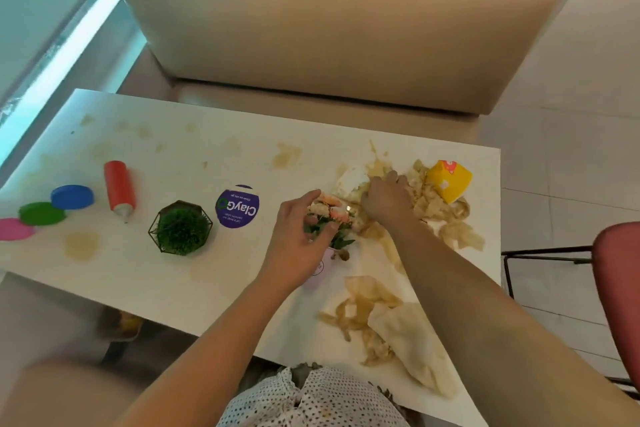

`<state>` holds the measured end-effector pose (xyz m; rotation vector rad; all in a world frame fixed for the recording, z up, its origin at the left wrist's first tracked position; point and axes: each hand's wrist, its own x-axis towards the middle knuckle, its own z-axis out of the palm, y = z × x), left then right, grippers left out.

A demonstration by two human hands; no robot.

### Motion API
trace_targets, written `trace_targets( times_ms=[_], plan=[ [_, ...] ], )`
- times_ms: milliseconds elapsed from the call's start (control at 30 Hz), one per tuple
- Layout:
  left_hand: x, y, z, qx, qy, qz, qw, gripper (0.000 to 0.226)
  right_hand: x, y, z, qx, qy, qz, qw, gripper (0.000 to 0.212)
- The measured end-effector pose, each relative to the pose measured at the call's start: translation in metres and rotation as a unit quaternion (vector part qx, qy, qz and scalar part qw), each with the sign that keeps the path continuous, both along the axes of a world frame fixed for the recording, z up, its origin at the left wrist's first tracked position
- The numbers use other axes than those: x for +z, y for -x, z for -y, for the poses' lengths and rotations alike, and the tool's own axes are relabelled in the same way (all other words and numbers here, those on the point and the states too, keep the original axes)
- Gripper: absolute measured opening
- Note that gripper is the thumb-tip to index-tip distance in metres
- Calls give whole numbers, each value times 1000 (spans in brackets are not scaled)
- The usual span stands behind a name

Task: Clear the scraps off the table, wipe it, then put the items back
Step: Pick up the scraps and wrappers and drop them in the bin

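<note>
Soggy beige paper scraps (426, 204) litter the white worktop's (173, 270) right end; the right hand (384, 201) claws into them while the left hand (298, 236) grips the pink flower pot (332, 210). Stains everywhere, so I'd say wiping hasn't begun.

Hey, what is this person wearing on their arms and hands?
Both arms are bare: no sleeves, gloves or watch show at the left hand or the right hand. The only clothing in view is a white dotted garment at the torso.
</note>
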<state>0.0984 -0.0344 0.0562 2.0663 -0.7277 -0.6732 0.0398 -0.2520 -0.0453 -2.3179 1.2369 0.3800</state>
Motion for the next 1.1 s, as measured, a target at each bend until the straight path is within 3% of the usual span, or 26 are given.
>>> trace_targets(
  times_ms=[467, 700, 867, 967, 1100],
  plan=[
    [0, -8, 3, 74, 27, -23, 997, 49, -11, -11, -1, -13, -12, 33, 999, 68],
    [-4, -20, 5, 106, 36, -81, 990, 42, -11, 0, -1, 25, 20, 60, 998, 48],
    [-8, -23, 14, 105, 39, -104, 988, 39, 9, 14, 1, -56, 36, 180, 981, 42],
    [-8, -26, 22, 99, 24, -104, 989, 42, 33, 19, -9, -157, -14, 291, 944, 35],
    [-8, -24, 33, 53, -8, -127, 990, 52, 64, 25, -39, -204, -102, 369, 901, 28]
  ],
)
